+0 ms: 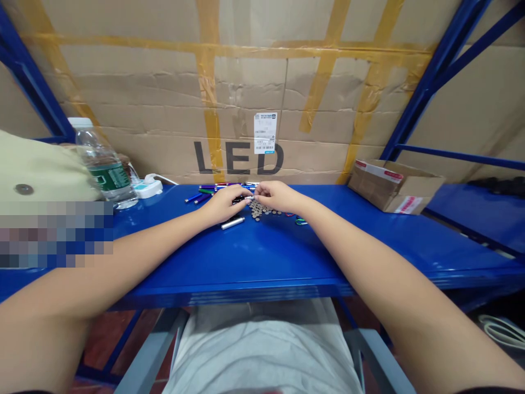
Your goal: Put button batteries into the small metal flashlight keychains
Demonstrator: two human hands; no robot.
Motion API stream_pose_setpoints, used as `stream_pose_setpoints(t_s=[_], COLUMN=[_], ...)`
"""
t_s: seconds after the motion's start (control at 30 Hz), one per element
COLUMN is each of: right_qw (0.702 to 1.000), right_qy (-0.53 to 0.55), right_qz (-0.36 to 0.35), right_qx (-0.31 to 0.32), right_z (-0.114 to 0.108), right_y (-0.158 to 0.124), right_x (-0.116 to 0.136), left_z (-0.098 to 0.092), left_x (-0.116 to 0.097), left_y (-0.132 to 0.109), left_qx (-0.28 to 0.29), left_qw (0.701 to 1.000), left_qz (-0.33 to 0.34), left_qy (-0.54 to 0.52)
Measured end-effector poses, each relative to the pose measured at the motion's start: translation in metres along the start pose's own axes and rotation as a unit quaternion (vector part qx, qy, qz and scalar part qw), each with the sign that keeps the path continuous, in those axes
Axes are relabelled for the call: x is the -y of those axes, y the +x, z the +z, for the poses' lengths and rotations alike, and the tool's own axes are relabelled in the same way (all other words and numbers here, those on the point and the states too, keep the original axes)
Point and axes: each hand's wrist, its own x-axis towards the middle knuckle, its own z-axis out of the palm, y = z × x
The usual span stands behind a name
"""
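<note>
My left hand [225, 206] is closed around a small black tube [238, 200] with a silver end pointing right. Fingertips of my right hand [275, 196] are pinched together at that silver end; whatever is between them is too small to make out. Beneath and beside the hands lies a pile of small, round, greyish discs [259, 210]. A silver tube [233, 223] rests on the blue table just in front of my left hand. Several blue and green metallic tubes [200, 196] lie behind and left of it. Small coloured clips [301, 221] sit near my right wrist.
A water bottle [105, 164] and a white power strip [148, 187] stand at the left, by a person in a pale top [41, 169]. An opened cardboard box [389, 186] is at the right. A big taped carton [238, 93] stands behind the blue table [246, 257], between blue posts.
</note>
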Motion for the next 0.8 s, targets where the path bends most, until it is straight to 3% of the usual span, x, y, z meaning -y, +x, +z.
stream_pose_setpoints(t_s=[0.13,0.4,0.57,0.8], right_qw=[0.999,0.999,1.000,1.000], right_qy=[-0.032,0.023,-0.008,-0.022], right_qz=[0.001,0.025,0.000,-0.013], right_qx=[0.018,0.006,0.002,-0.007], right_z=[-0.002,0.001,-0.002,-0.006], right_y=[-0.002,-0.004,-0.004,-0.006], right_x=[0.004,0.005,0.009,0.015], left_z=[0.000,-0.002,0.000,-0.001], left_x=[-0.001,-0.004,-0.004,-0.008], left_y=[0.000,0.001,0.000,-0.001], left_qx=[-0.002,-0.016,-0.015,-0.030], left_qw=[1.000,1.000,1.000,0.990], left_qz=[0.000,-0.013,-0.025,-0.099], left_qy=[-0.003,-0.005,-0.007,-0.091])
